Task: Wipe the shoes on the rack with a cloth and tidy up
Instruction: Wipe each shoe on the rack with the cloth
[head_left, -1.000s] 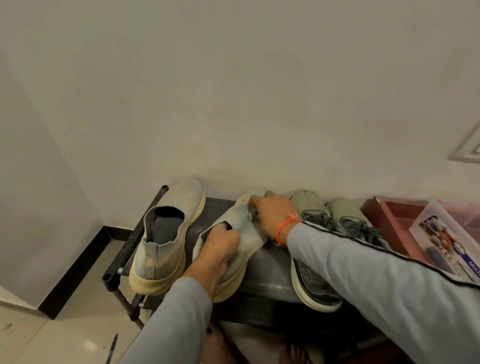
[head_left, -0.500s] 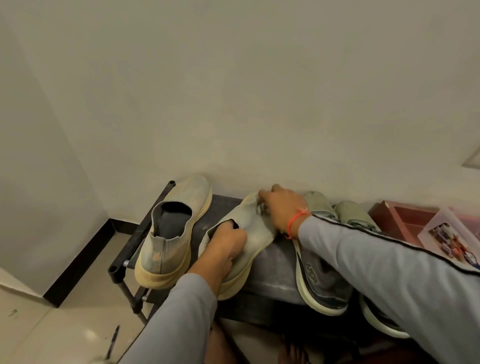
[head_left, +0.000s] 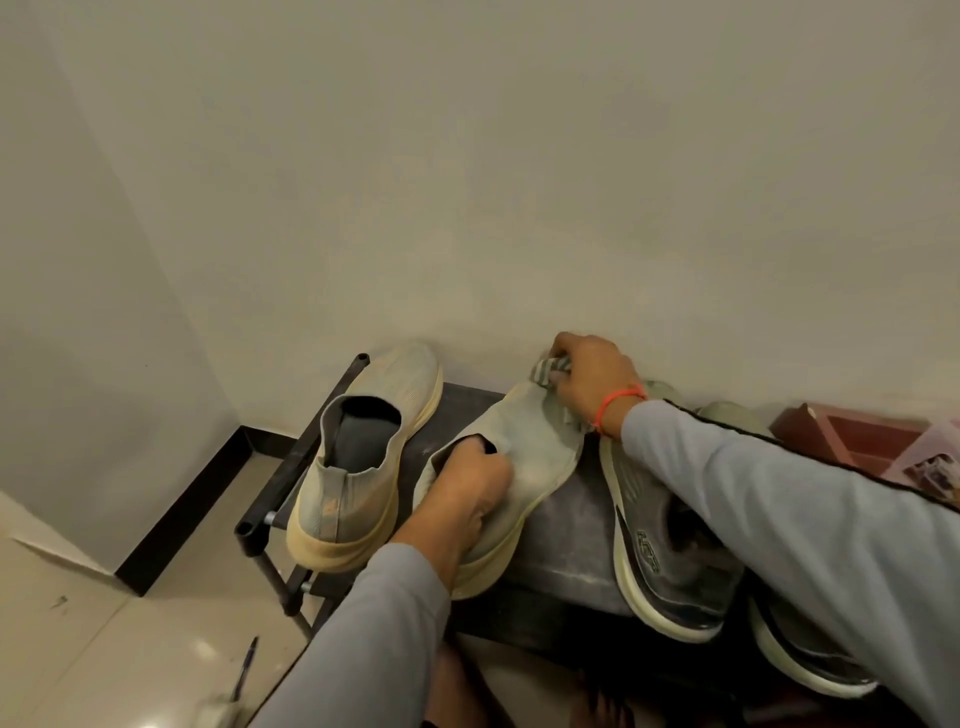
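Down near the bottom of the view, on the shiny pale floor tiles (head_left: 156, 613), a dark pen (head_left: 244, 667) lies by itself, left of a grey sleeve. Just past it stands the black metal shoe rack (head_left: 270, 493) with a dark flat top, pushed against the cream wall (head_left: 467, 182).

On the rack's left end sits a pale grey knit slip-on shoe with a thick cream sole (head_left: 363, 457), heel toward the camera and toe at the wall. Right beside it lies its twin, the second pale grey slip-on shoe (head_left: 535, 447), tipped a little to the right. The left hand (head_left: 467, 488) has its fingers tucked down inside the opening of this shoe, curled round the edge, and holds it.

To the right, a dark grey sneaker with a white sole (head_left: 670, 561) rests on the rack, and another dark sneaker (head_left: 800, 654) sits beside it, partly under the right sleeve.

Farther back, at the toe of the held shoe, the right hand (head_left: 592, 379) wears an orange wrist band (head_left: 618, 402). Its fingers are bunched round a small grey striped cloth (head_left: 548, 371) and press it on the shoe's toe, close to the wall.

At the far right there is a reddish-brown box (head_left: 852, 431), and a pink clear plastic pack (head_left: 930, 462) lies over its near corner.
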